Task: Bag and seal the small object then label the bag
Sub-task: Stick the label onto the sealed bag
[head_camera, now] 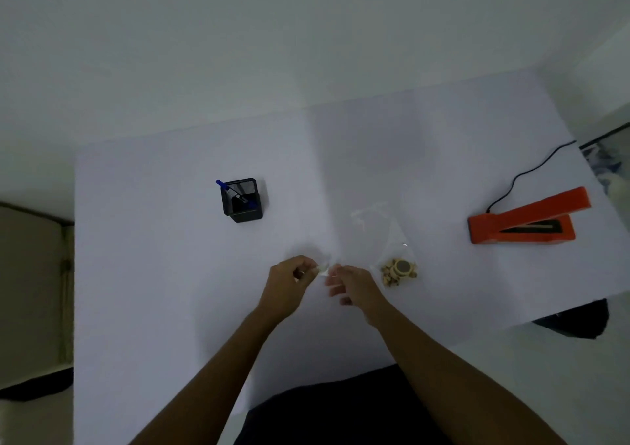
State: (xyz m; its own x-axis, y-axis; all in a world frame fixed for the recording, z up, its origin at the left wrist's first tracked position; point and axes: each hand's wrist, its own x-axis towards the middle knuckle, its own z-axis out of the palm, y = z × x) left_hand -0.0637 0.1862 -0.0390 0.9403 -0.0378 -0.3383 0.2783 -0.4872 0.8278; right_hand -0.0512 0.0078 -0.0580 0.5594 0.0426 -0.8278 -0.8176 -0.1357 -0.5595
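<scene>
- Where the pale wall meets it, we see a white table (pixel 170 274) filling the view under dim light.
- At left stands a black pen holder (pixel 243 200) with a blue pen (pixel 235 193); at right lies an orange heat sealer (pixel 526 219), its black cord (pixel 521 175) trailing back.
- Our left hand (pixel 289 286) and right hand (pixel 354 289) pinch a small clear bag (pixel 324 270) between them.
- Just right of the hands, the small object (pixel 399 270) rests on clear plastic (pixel 378 226).

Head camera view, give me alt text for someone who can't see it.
Two bare hands, left hand and right hand, pinch a small clear bag over a white table. Nearby lie a small tan object, a black pen holder and an orange sealer.
</scene>
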